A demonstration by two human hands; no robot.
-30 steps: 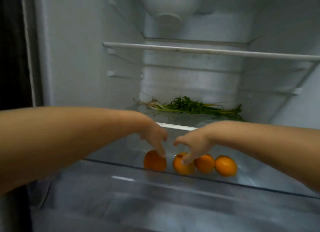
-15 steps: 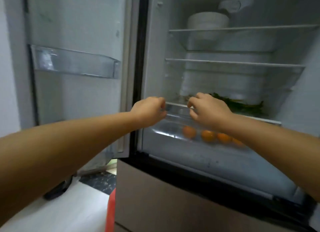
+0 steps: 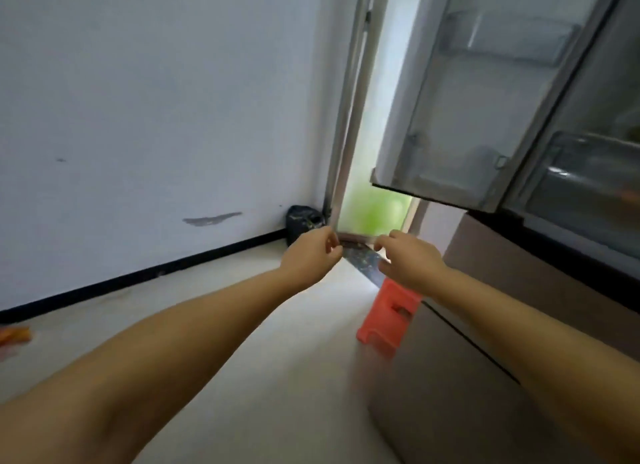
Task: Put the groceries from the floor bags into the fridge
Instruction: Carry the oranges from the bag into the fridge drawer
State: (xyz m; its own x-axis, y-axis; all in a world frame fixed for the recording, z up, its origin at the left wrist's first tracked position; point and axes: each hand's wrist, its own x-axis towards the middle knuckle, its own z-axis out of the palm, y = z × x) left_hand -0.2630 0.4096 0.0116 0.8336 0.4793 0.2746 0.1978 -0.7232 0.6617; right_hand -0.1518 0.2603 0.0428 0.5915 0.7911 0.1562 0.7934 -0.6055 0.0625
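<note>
Two bare arms reach forward over a pale floor [image 3: 284, 377]. The left hand [image 3: 310, 255] and right hand [image 3: 410, 261] hover close together, fingers loosely curled, holding nothing. The fridge [image 3: 571, 193] stands at right, its door [image 3: 460, 92] swung open. A black bag [image 3: 302, 221] sits in the far wall corner; an orange stool [image 3: 389, 316] stands beside the fridge.

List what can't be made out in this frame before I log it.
- Fridge interior: head view, cut off by the right edge; an orange smear there is too blurred to name.
- Black bag in the corner: contents hidden by the bag itself.
- Orange thing on the floor: cut by the left edge, blurred.
- Left hand and right hand: empty, fingers loosely curled.
</note>
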